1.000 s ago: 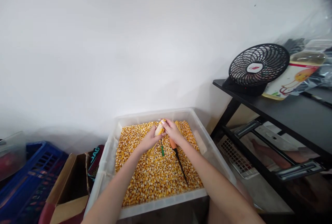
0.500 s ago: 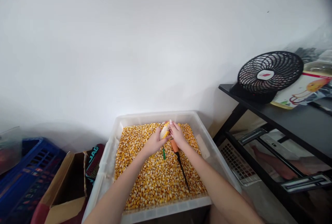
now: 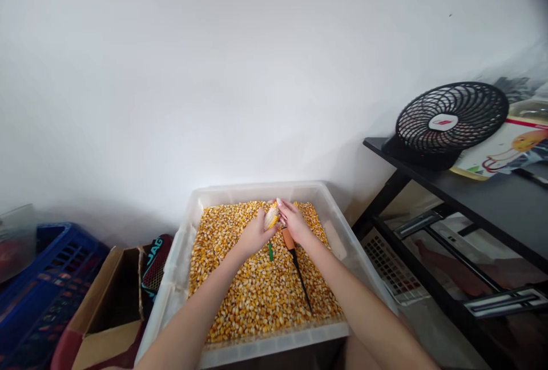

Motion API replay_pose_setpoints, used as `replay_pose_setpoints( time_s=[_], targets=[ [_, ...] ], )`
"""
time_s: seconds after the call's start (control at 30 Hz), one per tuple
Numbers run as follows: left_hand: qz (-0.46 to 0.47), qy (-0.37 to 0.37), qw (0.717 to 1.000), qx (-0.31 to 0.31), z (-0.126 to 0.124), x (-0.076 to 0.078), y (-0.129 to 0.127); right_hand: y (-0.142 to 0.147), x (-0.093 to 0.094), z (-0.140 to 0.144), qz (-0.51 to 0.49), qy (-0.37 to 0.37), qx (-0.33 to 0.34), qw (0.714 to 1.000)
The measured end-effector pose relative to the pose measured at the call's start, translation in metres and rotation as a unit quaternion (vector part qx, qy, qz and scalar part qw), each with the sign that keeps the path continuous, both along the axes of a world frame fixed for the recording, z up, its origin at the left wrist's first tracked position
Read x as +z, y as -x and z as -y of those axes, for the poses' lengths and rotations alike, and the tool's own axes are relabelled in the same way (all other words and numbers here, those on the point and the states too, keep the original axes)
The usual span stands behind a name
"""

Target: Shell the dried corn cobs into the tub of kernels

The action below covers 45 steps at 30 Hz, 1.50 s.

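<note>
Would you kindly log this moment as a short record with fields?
left hand: left hand gripping the corn cob
right hand: right hand on the cob's far side, fingers over it
container: clear plastic tub filled with loose corn kernels
tools on kernels: orange-handled tool; green stick, both lying loose
right of tub: black fan on a dark table
left of tub: cardboard box, blue crate

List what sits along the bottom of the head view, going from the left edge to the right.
Blue crate → cardboard box → clear tub of corn kernels, where the left hand and right hand hold a corn cob → black table with a fan.
</note>
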State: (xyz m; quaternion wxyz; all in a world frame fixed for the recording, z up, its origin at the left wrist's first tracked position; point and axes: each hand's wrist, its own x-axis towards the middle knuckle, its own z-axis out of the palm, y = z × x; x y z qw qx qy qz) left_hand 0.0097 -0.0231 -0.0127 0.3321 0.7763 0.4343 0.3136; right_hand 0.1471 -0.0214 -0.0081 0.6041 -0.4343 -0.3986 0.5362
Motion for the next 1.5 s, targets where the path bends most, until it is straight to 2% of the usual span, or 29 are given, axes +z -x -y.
replay_pose_setpoints(
  time_s=[0.1, 0.2, 0.3, 0.57, 0.8, 1.07, 1.27, 1.37, 1.43, 1.5],
  targets=[
    [0.015, 0.016, 1.000, -0.001, -0.002, 0.002, 0.000, 0.001, 0.005, 0.002, -0.013, -0.015, 0.023, 1.000],
    [0.012, 0.018, 1.000, -0.001, -0.004, 0.005, 0.000, 0.000, 0.009, 0.001, -0.073, -0.008, 0.045, 0.996],
    [-0.008, 0.000, 1.000, -0.003, -0.002, 0.008, -0.001, -0.002, 0.009, -0.002, -0.111, 0.015, 0.034, 0.993],
    [0.000, 0.004, 1.000, -0.027, 0.002, 0.011, -0.004, -0.006, 0.012, 0.003, -0.115, -0.014, 0.031, 0.993],
    [0.012, -0.004, 1.000, -0.023, 0.004, 0.010, -0.006, -0.007, 0.016, 0.005, -0.086, -0.029, 0.039, 0.995],
    [0.135, 0.027, 0.989, -0.059, 0.008, 0.010, -0.010, -0.012, 0.018, 0.005, -0.059, -0.043, 0.063, 0.995],
    [0.186, 0.060, 0.978, -0.074, 0.007, 0.014, -0.009, -0.009, 0.016, 0.006, -0.074, -0.040, 0.082, 0.993],
    [0.247, 0.099, 0.961, -0.077, 0.008, 0.018, -0.010, -0.010, 0.022, 0.009, -0.082, -0.044, 0.098, 0.991],
    [0.309, 0.185, 0.930, -0.074, 0.008, 0.021, -0.011, -0.009, 0.026, 0.011, -0.079, -0.042, 0.110, 0.990],
    [0.354, 0.296, 0.885, -0.065, 0.008, 0.021, -0.011, -0.007, 0.025, 0.012, -0.063, -0.032, 0.113, 0.991]
  ],
)
